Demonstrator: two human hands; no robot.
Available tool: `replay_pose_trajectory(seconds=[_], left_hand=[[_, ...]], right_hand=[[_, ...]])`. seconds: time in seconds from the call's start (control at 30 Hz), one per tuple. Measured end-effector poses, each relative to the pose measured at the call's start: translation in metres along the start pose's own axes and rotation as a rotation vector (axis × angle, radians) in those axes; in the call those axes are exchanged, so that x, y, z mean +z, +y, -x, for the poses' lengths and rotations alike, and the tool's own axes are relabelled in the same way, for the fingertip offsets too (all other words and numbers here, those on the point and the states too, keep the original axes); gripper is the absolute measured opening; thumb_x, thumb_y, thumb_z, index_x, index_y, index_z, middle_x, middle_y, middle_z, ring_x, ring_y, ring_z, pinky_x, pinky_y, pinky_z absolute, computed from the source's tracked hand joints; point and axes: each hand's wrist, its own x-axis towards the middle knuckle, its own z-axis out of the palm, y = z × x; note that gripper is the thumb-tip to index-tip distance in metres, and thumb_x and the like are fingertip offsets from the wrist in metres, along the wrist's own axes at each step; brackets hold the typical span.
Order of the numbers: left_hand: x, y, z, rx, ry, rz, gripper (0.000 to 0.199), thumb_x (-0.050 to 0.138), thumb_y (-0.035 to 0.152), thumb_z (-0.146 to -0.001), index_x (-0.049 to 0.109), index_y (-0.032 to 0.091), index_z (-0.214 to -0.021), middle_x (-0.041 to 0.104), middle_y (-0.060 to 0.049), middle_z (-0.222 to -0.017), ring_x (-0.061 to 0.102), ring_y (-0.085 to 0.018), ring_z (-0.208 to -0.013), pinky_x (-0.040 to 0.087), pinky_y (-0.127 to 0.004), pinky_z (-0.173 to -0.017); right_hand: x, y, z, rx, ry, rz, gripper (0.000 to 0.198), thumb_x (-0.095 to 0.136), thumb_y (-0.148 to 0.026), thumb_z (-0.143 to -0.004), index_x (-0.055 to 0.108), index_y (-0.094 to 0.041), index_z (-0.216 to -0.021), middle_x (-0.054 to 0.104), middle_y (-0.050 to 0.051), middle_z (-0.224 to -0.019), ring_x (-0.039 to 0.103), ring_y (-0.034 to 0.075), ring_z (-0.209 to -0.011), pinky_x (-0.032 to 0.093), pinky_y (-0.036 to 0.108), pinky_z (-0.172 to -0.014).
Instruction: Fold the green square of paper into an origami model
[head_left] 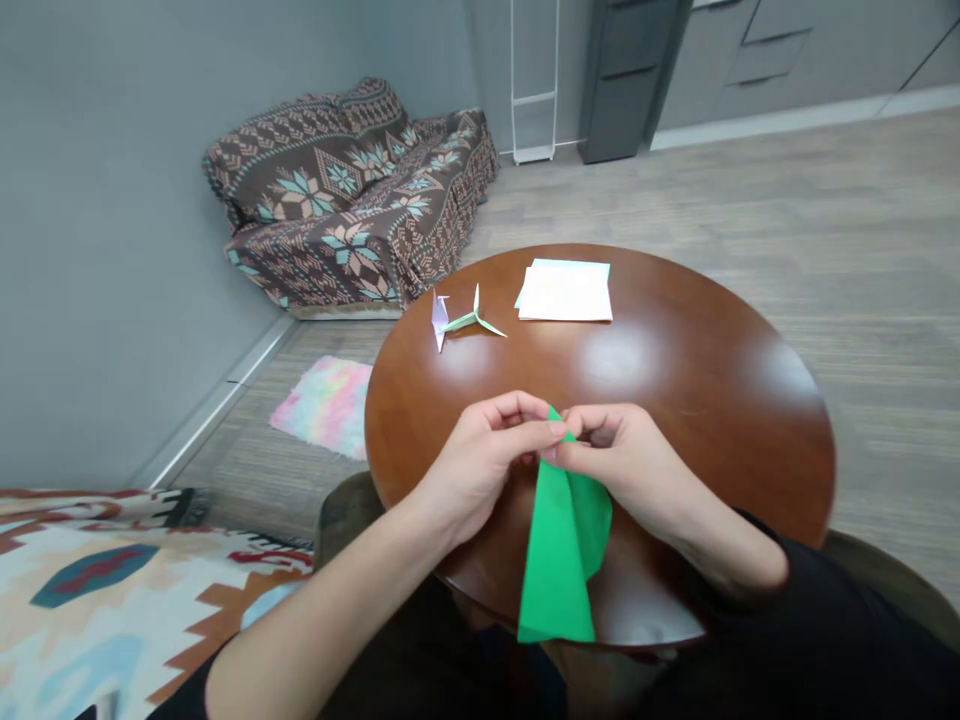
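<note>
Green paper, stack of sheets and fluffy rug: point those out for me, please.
Green paper (556,548), head view: middle of its long flap.
Stack of sheets (566,294), head view: middle of the white top sheet.
Fluffy rug (328,407), head view: middle of its visible pile.

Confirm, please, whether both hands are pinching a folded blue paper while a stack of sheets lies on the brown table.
Not quite: the folded paper is green, not blue, as the head view shows. The left hand and right hand do pinch it, and the stack of sheets lies on the brown table.
</note>
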Motion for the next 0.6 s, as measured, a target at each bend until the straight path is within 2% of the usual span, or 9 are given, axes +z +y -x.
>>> replay_pose_trajectory(seconds=[0.27,0.6], left_hand=[[0.0047,-0.0018,-0.0024,-0.093,0.034,0.178,0.028,0.092,0.02,-0.063,0.065,0.015,-0.07,0.064,0.002,-0.069,0.057,-0.009,-0.061,0.045,-0.023,-0.063],[0.0039,-0.0049,-0.0025,-0.119,0.007,0.264,0.02,0.086,0.014,-0.069,0.067,0.014,-0.072,0.064,0.001,-0.069,0.058,-0.009,-0.062,0.048,-0.022,-0.064]], right_hand=[[-0.0001,0.0007,-0.0003,-0.001,0.014,0.0,0.037,0.09,-0.037,-0.062,0.058,-0.019,-0.057,0.054,-0.004,-0.057,0.042,0.011,-0.057,0.031,0.027,-0.055],[-0.0003,0.0014,0.0005,0.028,0.015,-0.04,0.036,0.091,-0.034,-0.061,0.059,-0.018,-0.057,0.057,-0.003,-0.056,0.044,0.011,-0.055,0.032,0.026,-0.054]])
